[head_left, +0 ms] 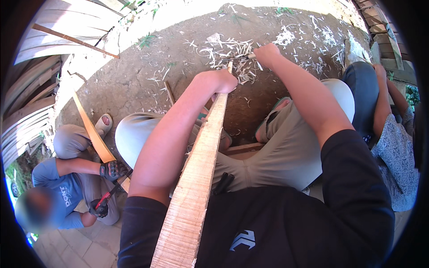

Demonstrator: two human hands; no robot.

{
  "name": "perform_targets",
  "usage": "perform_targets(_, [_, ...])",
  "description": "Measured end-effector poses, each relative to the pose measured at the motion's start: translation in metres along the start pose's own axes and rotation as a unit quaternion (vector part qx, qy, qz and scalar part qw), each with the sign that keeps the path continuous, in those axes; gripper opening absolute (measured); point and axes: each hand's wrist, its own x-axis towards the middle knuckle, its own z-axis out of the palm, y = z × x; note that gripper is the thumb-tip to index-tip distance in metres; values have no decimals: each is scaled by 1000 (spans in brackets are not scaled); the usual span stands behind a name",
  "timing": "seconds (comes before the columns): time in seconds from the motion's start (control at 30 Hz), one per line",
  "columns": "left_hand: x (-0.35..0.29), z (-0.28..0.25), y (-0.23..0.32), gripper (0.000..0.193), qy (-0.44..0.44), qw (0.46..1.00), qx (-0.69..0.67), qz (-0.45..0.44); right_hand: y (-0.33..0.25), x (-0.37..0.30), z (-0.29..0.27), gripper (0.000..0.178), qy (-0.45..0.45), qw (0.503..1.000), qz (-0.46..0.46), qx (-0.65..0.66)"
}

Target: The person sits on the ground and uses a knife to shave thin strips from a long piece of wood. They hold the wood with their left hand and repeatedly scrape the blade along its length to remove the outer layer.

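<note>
A long, pale split strip of wood [196, 178] runs from my chest out toward the ground between my knees. My left hand [219, 81] is closed around the strip near its far end. My right hand [267, 54] is shut on a knife [245, 56] whose handle shows beside the strip's tip. Pale wood shavings [232, 53] lie scattered on the dirt just beyond both hands.
A person in a blue shirt and gloves [67, 187] crouches at my left, holding a wooden strip [94, 134] and a red-handled tool [109, 194]. Another person [393, 134] sits close at my right. Stacked planks [31, 102] lie at far left. Dirt ground [134, 76] lies ahead.
</note>
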Motion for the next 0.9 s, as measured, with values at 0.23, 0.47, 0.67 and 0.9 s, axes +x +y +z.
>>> perform_targets(0.23, [3,-2,-4,41,-26,999,37,-15,-22,0,-39,21,169,957,-13,234])
perform_targets(0.47, [-4,-4,-1,41,-22,1000,15,-12,-8,-5,-3,22,-6,1000,-15,7])
perform_targets(0.67, [9,-1,-5,42,-31,997,62,-20,-24,-5,-60,18,185,944,-25,274])
perform_targets(0.9, [-3,-3,0,44,-19,1000,15,-16,3,-7,8,20,-16,999,11,27])
